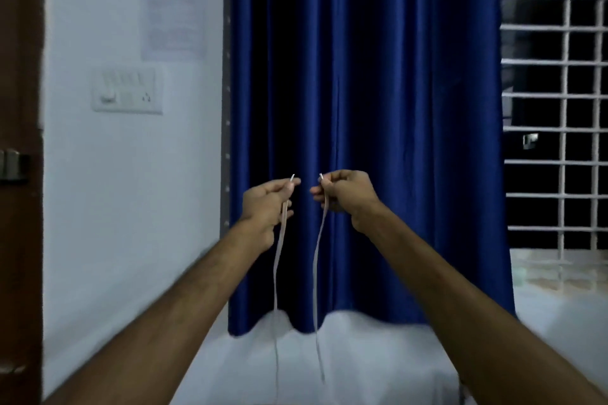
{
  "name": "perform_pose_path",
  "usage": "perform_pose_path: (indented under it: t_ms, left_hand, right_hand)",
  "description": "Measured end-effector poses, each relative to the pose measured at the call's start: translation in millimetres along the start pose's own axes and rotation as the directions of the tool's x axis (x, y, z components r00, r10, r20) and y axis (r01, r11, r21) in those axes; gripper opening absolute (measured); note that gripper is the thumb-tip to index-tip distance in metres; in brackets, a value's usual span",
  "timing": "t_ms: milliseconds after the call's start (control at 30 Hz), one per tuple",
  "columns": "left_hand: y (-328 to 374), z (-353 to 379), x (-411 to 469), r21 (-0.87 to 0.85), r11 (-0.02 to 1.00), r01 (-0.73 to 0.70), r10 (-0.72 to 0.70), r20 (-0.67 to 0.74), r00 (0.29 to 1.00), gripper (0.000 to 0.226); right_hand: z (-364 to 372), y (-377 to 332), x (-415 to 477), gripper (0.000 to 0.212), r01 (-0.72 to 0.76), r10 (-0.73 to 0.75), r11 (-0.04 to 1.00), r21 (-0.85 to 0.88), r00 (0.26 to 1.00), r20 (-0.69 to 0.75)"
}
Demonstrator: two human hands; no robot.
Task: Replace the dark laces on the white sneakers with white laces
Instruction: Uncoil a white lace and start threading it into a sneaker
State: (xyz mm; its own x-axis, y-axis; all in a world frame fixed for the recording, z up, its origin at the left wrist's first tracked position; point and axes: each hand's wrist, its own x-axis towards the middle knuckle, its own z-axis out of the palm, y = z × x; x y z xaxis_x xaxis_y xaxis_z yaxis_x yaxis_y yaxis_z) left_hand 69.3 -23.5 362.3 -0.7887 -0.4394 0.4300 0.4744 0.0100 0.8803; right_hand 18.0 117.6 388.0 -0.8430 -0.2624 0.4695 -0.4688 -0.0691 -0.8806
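White lace [314,266] is hanging; I'm pinching its tips in left hand [265,207] and right hand [345,197]; a loosening pinch could drop one

Blue curtain [368,128] center. Left of it: white wall [131,191], switch panel [127,90], paper notice [173,11] above. Right: barred window [556,102], dark outside. Below: white surface [362,362].

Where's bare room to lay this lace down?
White surface below the blue curtain hem, between the white lace strands and the right forearm; more toward the window grille. Crowded: the gap between left hand and right hand, where both strands hang.
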Motion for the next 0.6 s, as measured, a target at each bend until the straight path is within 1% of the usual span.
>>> perform_pose_path:
  t_ms: [133,267,433,533,600]
  left_hand:
    - [55.1,19.7,13.4,0.060,0.994,-0.094,0.096,-0.036,0.995,0.011]
    - [92.1,35.1,12.9,0.111,0.977,-0.181,0.188,-0.062,0.980,0.005]
    - [113.0,49.9,6.2,0.139,0.974,-0.178,0.182,-0.019,0.983,0.002]
    - [114.3,54.8,3.5,0.152,0.972,-0.181,0.183,0.007,0.983,0.001]
    - [111.0,56.0,4.3,0.152,0.974,-0.171,0.171,0.008,0.985,0.003]
  right_hand:
    - [0.7,-54.9,15.2,0.012,0.045,-0.044,0.999,0.010,0.998,-0.039]
    - [-3.7,-83.1,14.9,0.008,0.100,-0.103,0.993,-0.056,0.992,-0.070]
    - [-14.5,-93.9,9.9,0.011,0.102,-0.104,0.995,-0.021,0.991,-0.086]
    - [-19.5,-94.5,10.6,0.007,0.091,-0.088,0.996,0.020,0.990,-0.107]
    - [-21.3,-95.6,10.8,0.012,0.078,-0.074,0.997,0.027,0.991,-0.112]
